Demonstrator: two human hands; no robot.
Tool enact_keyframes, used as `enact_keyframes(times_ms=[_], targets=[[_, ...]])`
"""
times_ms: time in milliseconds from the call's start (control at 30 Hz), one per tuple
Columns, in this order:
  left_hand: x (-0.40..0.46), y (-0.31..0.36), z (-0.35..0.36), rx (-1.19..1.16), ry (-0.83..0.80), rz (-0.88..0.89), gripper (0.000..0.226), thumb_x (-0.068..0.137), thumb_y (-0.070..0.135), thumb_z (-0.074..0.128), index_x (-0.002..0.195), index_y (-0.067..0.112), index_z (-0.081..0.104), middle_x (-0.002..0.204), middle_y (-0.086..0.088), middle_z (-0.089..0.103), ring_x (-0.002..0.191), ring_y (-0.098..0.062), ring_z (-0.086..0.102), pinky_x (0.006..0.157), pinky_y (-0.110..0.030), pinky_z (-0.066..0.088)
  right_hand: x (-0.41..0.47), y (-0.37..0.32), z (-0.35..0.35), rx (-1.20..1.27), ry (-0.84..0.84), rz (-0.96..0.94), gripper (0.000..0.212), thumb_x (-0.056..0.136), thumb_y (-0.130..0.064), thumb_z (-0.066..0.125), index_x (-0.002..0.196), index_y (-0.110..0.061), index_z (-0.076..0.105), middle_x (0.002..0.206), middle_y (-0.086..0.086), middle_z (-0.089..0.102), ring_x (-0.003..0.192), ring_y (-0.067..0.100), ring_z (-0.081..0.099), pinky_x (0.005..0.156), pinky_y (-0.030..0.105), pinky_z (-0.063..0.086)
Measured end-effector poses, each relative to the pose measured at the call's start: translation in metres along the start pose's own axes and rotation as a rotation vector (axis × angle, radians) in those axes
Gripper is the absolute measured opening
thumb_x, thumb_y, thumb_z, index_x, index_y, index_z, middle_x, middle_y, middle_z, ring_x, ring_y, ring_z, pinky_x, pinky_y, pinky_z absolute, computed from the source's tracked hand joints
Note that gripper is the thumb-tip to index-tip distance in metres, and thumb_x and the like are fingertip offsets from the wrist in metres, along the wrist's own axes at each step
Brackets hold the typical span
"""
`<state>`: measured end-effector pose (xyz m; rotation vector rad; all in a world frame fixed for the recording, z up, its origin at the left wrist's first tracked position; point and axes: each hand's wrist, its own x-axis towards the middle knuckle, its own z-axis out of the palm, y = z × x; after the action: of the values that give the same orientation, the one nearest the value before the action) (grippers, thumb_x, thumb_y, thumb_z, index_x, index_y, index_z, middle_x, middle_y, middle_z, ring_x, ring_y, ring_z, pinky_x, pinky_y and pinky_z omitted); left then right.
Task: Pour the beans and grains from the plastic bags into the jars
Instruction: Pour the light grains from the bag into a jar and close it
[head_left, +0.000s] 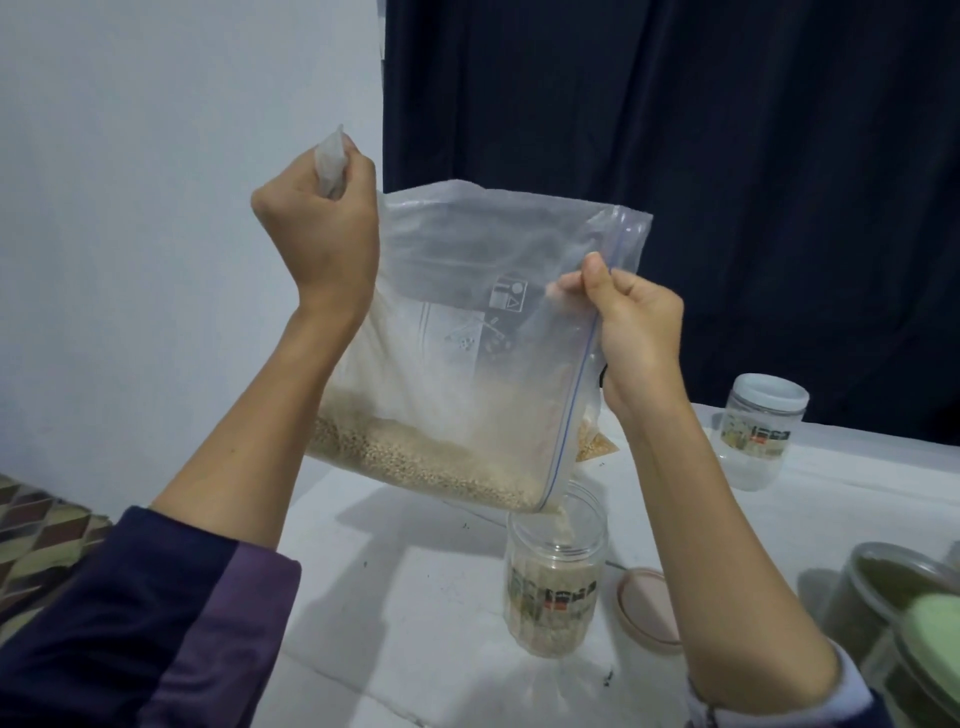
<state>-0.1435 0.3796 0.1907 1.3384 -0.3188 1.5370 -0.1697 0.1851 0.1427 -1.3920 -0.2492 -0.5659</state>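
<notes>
We record the tabletop (415, 597), white, carrying all the jars; above it hangs the bag (467, 312), a clear zip bag tilted so its lower right corner points down into the open jar (556, 577); the grain (415, 457) lies banked along the bag's low edge and a thin stream falls from that corner into the jar's mouth; the jar appears partly filled, though its label hides the exact level.

The left hand (319, 234) is raised, fingers curled tight round the bunched far corner of the bag; the right hand (636, 338) pinches the zip edge between thumb and curled fingers, just above the jar, steering the opening.

Smaller items: a capped jar (761, 431) stands well apart at the far right; green-filled jars (893, 613) sit at the right edge; a loose lid (649, 608) lies just beside the open jar.

We judge the step in hand to be the pour itself, roughly mid-way for this bag, with much grain left; the next move calls for lifting the left hand higher to feed the corner steadily, holding the spout over the mouth, and watching the level so the jar does not overflow; the lid then goes on.
</notes>
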Motion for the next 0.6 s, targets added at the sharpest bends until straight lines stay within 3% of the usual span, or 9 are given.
enact_keyframes(times_ms=[167, 267, 367, 500, 600], targets=[[0.001, 0.003, 0.000, -0.004, 0.003, 0.009, 0.048, 0.084, 0.016, 0.052, 0.054, 0.027, 0.016, 0.041, 0.013, 0.020, 0.045, -0.005, 0.017, 0.051, -0.018, 0.013, -0.003, -0.001, -0.001, 0.038, 0.033, -0.019, 0.028, 0.095, -0.019, 0.058, 0.070, -0.015, 0.071, 0.067, -0.007, 0.072, 0.076, 0.003, 0.069, 0.095, 0.028, 0.051], [0.001, 0.004, -0.002, 0.002, 0.012, 0.008, 0.049, 0.084, 0.015, 0.052, 0.054, 0.026, 0.016, 0.041, 0.013, 0.020, 0.045, -0.004, 0.017, 0.051, -0.018, 0.013, -0.004, -0.007, -0.001, -0.004, -0.072, 0.013, 0.028, 0.096, -0.020, 0.058, 0.073, -0.013, 0.071, 0.068, -0.005, 0.073, 0.074, 0.004, 0.069, 0.099, 0.032, 0.048], [0.002, 0.004, -0.006, 0.001, 0.015, 0.006, 0.048, 0.084, 0.016, 0.052, 0.054, 0.026, 0.016, 0.041, 0.013, 0.019, 0.046, -0.004, 0.017, 0.051, -0.017, 0.013, -0.003, -0.009, -0.002, 0.006, -0.026, 0.023, 0.026, 0.095, -0.020, 0.059, 0.073, -0.013, 0.072, 0.069, -0.006, 0.073, 0.077, 0.004, 0.069, 0.101, 0.036, 0.048], [0.002, 0.005, -0.010, 0.017, 0.024, -0.001, 0.048, 0.084, 0.016, 0.052, 0.054, 0.026, 0.016, 0.041, 0.012, 0.020, 0.045, -0.005, 0.017, 0.050, -0.017, 0.013, -0.006, -0.011, -0.001, -0.008, -0.103, 0.041, 0.027, 0.095, -0.021, 0.058, 0.074, -0.011, 0.072, 0.073, 0.000, 0.074, 0.081, 0.009, 0.071, 0.102, 0.035, 0.047], [0.001, 0.004, -0.011, 0.014, 0.019, -0.014, 0.048, 0.085, 0.015, 0.052, 0.055, 0.025, 0.015, 0.041, 0.013, 0.019, 0.046, -0.005, 0.016, 0.050, -0.020, 0.013, -0.005, -0.011, -0.002, 0.002, -0.041, 0.027, 0.026, 0.095, -0.021, 0.058, 0.075, -0.012, 0.072, 0.072, -0.004, 0.074, 0.080, 0.006, 0.070, 0.099, 0.033, 0.049]])
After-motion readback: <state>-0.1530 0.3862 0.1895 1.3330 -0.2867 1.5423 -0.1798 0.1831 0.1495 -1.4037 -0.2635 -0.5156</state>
